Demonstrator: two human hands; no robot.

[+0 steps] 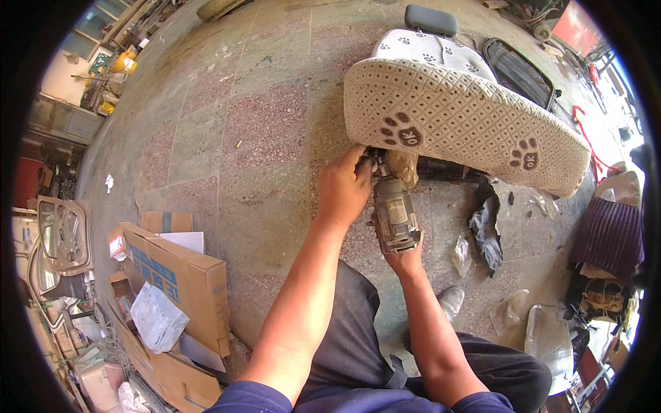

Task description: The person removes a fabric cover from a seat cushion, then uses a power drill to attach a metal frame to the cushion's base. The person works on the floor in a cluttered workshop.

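A car seat (454, 113) in a cream cover with dark paw prints lies in front of me on the floor. My right hand (405, 259) grips a worn grey cordless power tool (396, 210), mostly from below, so its handle is hidden. The tool's nose points away from me, toward the seat's lower edge. My left hand (344, 184) is beside that nose, its fingers closed together against the underside of the seat. What the fingertips pinch is dark and too hidden to name. Crumpled brownish plastic (404, 167) hangs just right of the tool's nose.
Torn black material (486, 227) and clear plastic scraps (461, 255) lie right of the tool. At left stands a large cardboard box (175, 275), with a car door panel (63, 234) beyond. A purple ribbed cushion (609, 230) is at far right. A black frame (520, 72) rests behind the seat.
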